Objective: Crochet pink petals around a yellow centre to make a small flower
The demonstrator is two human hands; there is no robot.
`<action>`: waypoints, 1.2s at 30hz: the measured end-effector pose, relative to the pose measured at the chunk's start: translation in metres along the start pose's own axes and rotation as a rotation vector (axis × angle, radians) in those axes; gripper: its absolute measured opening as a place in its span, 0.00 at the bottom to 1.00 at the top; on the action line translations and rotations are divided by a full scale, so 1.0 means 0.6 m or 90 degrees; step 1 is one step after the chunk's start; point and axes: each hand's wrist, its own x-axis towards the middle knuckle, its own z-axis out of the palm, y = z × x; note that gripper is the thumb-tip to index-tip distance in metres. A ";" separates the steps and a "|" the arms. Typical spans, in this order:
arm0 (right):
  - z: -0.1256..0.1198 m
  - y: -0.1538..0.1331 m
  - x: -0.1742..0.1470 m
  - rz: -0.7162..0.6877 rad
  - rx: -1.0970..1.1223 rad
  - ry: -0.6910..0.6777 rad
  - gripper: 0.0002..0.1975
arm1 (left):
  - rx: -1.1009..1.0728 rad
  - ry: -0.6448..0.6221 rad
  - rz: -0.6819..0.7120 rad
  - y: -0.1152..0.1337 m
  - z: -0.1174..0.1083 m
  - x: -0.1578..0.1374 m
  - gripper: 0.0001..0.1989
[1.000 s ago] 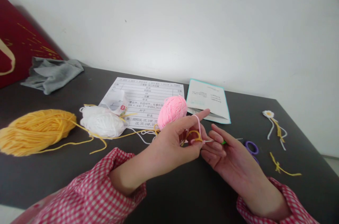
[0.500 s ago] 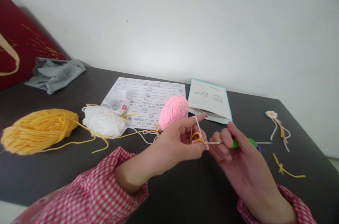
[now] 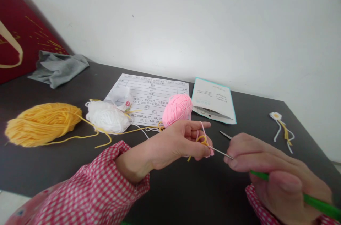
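Observation:
My left hand pinches a small piece of pink and yellow yarn work between thumb and fingers. A pink strand runs over its outstretched index finger. My right hand grips a crochet hook with a green handle. The hook's thin metal shaft reaches left to the yarn work, where its tip is hidden. Just behind the left hand sits a pink yarn ball. A pointed metal tip shows beside my right hand, which covers the rest.
Left on the dark table lie a yellow yarn skein and a white yarn ball. A printed sheet, a booklet, grey cloth and red bag are behind. A small crocheted flower lies right.
My right hand has moved right and toward me and has turned over, still holding the hook. It now covers the yellow yarn scrap. The left hand keeps its pinch.

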 end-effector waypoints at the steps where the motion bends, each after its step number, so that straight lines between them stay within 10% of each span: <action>1: -0.012 -0.002 -0.001 -0.025 -0.039 -0.088 0.18 | 0.002 -0.011 -0.005 0.000 -0.001 0.000 0.31; 4: -0.039 -0.007 -0.005 -0.057 -0.114 -0.191 0.16 | 0.008 -0.042 -0.022 -0.001 -0.006 0.002 0.28; 12: -0.038 -0.001 -0.016 -0.089 -0.115 -0.147 0.17 | 0.015 -0.023 -0.013 0.004 -0.002 0.001 0.30; 19: 0.044 -0.008 0.008 0.161 0.194 0.217 0.23 | -0.004 0.001 0.029 0.005 -0.001 0.001 0.27; 29: 0.059 0.006 0.020 0.529 0.537 0.208 0.21 | -0.148 0.027 0.051 -0.015 0.010 0.006 0.27; 36: 0.059 -0.001 0.021 0.403 0.395 0.209 0.23 | -0.266 -0.030 0.012 -0.025 0.009 0.009 0.19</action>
